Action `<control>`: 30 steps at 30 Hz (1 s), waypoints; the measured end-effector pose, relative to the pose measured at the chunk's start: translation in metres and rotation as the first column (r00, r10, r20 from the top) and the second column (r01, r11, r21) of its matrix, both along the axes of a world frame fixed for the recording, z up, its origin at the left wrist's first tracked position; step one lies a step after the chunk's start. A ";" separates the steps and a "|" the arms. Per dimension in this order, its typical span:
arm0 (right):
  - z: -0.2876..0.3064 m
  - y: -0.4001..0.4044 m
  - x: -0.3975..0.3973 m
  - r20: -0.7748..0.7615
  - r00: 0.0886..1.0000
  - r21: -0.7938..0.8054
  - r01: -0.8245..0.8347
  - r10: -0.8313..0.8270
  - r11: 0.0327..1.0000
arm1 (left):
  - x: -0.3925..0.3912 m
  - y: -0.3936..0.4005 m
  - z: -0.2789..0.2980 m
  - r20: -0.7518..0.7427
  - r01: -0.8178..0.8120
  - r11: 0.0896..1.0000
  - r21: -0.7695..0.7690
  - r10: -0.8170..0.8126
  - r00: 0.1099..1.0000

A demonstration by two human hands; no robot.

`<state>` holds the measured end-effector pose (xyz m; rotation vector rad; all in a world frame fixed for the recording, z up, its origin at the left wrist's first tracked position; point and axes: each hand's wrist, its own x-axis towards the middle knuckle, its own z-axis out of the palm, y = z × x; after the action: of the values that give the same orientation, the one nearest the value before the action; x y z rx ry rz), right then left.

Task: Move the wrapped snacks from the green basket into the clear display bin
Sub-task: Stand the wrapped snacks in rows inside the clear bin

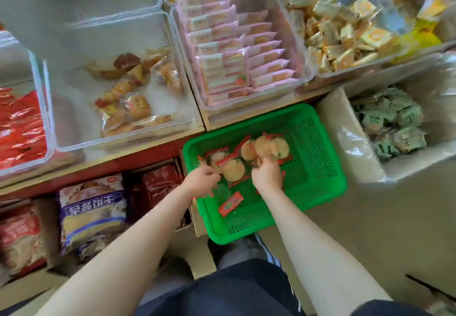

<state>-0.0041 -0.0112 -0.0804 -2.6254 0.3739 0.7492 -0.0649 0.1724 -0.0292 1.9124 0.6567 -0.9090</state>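
Note:
A green plastic basket [318, 143] sits below the shelf edge and holds several round wrapped snacks [234, 169] with red wrapper ends. Both hands reach into it. My left hand [202, 180] has its fingers curled round wrapped snacks at the basket's left side. My right hand [267, 173] grips a fan of round wrapped snacks [262, 146] near the basket's middle. One red wrapped snack [230, 206] lies loose on the basket floor near me. The clear display bin [74, 140] up on the shelf to the left holds several wrapped pastries [137, 107] in its right half.
On the shelf are a bin of pink packs [237, 51], a bin of yellow packs [343, 34] and a bin of red packs [19, 128] at far left. A cardboard box [355, 150] of green packs stands right of the basket. Bagged goods [91, 212] lie under the shelf.

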 end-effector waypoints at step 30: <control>0.029 -0.011 0.021 0.016 0.967 0.688 -0.194 0.253 0.699 | 0.028 -0.060 -0.039 -0.562 -0.878 0.167 -0.448 0.711 0.422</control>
<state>0.0167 -0.0219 -0.0514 -1.9386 -0.1990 0.8661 -0.0373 0.1122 -0.0683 0.5087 1.1172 -0.4913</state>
